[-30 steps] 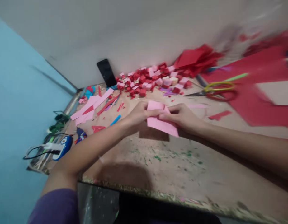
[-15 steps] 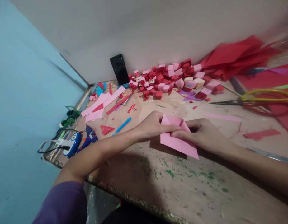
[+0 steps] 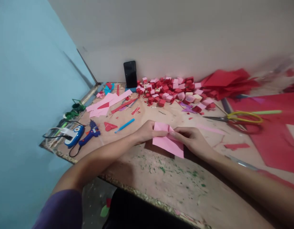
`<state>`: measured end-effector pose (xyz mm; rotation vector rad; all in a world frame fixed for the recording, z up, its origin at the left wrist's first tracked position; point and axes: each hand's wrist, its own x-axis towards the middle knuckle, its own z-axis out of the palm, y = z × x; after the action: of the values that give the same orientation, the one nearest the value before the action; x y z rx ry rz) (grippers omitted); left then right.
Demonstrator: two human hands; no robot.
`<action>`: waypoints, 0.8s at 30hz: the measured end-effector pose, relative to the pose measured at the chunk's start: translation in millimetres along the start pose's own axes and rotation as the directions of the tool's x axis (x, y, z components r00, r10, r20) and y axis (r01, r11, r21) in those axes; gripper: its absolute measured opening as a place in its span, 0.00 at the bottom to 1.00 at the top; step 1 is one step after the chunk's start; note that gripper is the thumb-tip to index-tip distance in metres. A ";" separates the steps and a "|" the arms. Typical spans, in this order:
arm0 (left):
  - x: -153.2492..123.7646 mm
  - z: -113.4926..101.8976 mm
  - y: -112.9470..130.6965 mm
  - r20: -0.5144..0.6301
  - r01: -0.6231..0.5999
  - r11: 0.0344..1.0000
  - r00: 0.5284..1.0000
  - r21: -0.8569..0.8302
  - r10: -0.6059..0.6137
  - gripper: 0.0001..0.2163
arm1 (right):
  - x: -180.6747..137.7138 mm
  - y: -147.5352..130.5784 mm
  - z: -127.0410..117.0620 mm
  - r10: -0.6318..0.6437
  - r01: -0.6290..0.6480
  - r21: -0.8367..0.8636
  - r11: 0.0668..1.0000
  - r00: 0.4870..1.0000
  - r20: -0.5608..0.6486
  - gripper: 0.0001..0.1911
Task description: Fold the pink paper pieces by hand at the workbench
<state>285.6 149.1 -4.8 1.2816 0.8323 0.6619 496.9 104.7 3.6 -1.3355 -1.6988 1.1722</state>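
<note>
pink paper [image 3: 167, 143], 1 folded sheet, sits low over the table [image 3: 185, 178], pinched by the left hand [image 3: 145, 132] and right hand [image 3: 192, 140]; since a moment ago its raised flap is pressed flatter, so the crease looks nearly set. beyond lie 1 scissors [image 3: 232, 118], 1 phone [image 3: 130, 74] and many cubes [image 3: 175, 90].

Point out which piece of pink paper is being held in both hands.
The pink sheet at table centre, pinched between left hand and right hand. The other pink strips lie untouched at far left.

phone [image 3: 130, 73] vs wall | paper cubes [image 3: 175, 92] | scissors [image 3: 235, 118] | glue gun [image 3: 89, 137]
</note>
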 end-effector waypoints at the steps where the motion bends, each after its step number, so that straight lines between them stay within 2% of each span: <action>1: 0.9 0.2 -1.3 -0.007 -0.003 1.000 1.000 -0.006 0.003 0.17 | 0.0 1.3 1.1 0.004 -0.004 0.000 1.000 1.000 -0.005 0.29; 9: 1.9 -1.6 -8.9 0.038 -0.041 0.999 0.998 0.012 0.040 0.18 | -1.1 5.7 3.6 -0.018 0.021 0.059 0.998 0.998 -0.061 0.25; 13: 0.0 -0.8 -10.4 0.006 -0.036 0.994 0.999 0.104 0.036 0.15 | -2.1 8.4 3.5 -0.033 0.036 0.066 0.997 0.999 -0.034 0.25; 16: -2.1 -0.6 -10.9 0.029 -0.050 0.989 0.998 0.142 0.046 0.13 | -2.4 10.5 4.3 -0.043 0.044 0.066 0.997 0.999 -0.023 0.24; 22: -3.2 -1.7 -11.5 0.075 -0.083 0.989 0.994 0.121 0.074 0.13 | -2.6 11.5 4.2 -0.039 0.040 0.086 0.995 0.999 -0.008 0.24; 24: -1.5 -0.4 -13.4 0.053 -0.081 0.994 0.996 0.072 0.077 0.16 | -2.6 10.0 3.4 -0.042 0.043 0.078 0.996 0.999 -0.013 0.24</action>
<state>284.1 145.7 -17.8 1.3983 0.7741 0.6643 498.2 102.1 -6.9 -1.2498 -1.6487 1.1926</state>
